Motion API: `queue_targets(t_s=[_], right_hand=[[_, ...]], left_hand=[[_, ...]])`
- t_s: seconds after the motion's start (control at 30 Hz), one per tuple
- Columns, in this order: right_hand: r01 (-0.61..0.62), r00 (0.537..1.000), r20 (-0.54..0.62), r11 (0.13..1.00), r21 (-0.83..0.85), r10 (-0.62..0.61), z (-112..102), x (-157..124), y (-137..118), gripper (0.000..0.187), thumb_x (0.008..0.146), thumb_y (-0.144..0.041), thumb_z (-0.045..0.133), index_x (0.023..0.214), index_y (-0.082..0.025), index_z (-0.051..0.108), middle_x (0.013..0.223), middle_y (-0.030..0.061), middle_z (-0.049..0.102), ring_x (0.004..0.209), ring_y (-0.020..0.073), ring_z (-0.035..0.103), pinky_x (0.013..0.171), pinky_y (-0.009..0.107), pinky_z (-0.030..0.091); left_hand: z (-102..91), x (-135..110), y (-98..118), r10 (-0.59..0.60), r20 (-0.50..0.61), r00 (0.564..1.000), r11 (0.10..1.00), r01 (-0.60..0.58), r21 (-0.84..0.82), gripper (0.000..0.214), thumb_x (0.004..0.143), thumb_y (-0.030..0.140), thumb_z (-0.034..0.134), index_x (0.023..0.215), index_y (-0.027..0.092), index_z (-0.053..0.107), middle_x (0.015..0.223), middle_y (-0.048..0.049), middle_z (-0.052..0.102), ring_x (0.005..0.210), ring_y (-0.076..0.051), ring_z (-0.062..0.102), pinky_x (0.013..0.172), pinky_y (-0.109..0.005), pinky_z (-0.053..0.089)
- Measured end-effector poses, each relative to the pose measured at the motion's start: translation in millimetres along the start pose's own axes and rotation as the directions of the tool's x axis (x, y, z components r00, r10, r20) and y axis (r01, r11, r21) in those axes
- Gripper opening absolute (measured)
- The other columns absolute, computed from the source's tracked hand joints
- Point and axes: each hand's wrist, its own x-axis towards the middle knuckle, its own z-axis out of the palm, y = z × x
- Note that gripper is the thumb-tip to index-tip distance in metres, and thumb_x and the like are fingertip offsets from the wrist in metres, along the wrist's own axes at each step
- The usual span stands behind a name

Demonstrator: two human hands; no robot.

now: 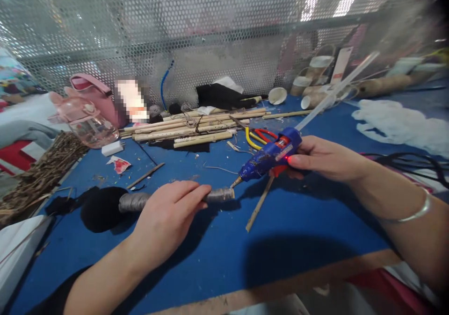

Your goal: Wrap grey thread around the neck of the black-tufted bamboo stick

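Note:
My left hand is wrapped round a stick wound with grey cord, its fingers closed over the middle. At the stick's left end sits a round black ball, near the table surface. In my right hand is a blue hot glue gun, gripped by its handle, a red light glowing on its side. A long translucent glue stick juts from its back. The gun's nozzle is at the stick's right end, touching or very close. Just below the gun, a thin twig lies on the table.
Bamboo sticks, yellow-and-red-handled pliers and black cloth lie toward the back of the blue table. A pink bottle and a twig bundle stand left. White plastic and dark cables lie right. Perforated metal closes the back.

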Motion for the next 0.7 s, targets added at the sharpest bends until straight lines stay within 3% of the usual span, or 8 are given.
queue_targets(t_s=[0.47, 0.7], right_hand=[[0.048, 0.998, -0.044, 0.996, 0.075, -0.044, 1.4, 1.3, 7.9, 0.015, 0.081, -0.034, 0.057, 0.084, -0.025, 0.068, 0.067, 0.0022, 0.065, 0.042, 0.0101, 0.045, 0.033, 0.024, 0.034], [0.063, 0.998, 0.000, 0.987, 0.148, -0.063, 4.8, 0.0, 5.8, 0.016, 0.079, -0.035, 0.059, 0.088, -0.026, 0.070, 0.069, 0.0023, 0.066, 0.042, 0.0103, 0.044, 0.034, 0.024, 0.032]], left_hand=[[-0.4, 1.9, 0.8, 0.021, -0.009, 1.000, 1.000, -0.021, -0.003, 0.024, 0.086, 0.019, 0.049, 0.108, 0.015, 0.057, 0.098, -0.0080, 0.064, 0.086, -0.016, 0.058, 0.076, -0.031, 0.049], [-0.7, 0.7, 1.0, 0.032, -0.006, 0.999, 0.999, -0.032, -0.013, 0.024, 0.085, 0.019, 0.051, 0.108, 0.016, 0.057, 0.097, -0.0075, 0.063, 0.084, -0.016, 0.058, 0.074, -0.031, 0.049]])
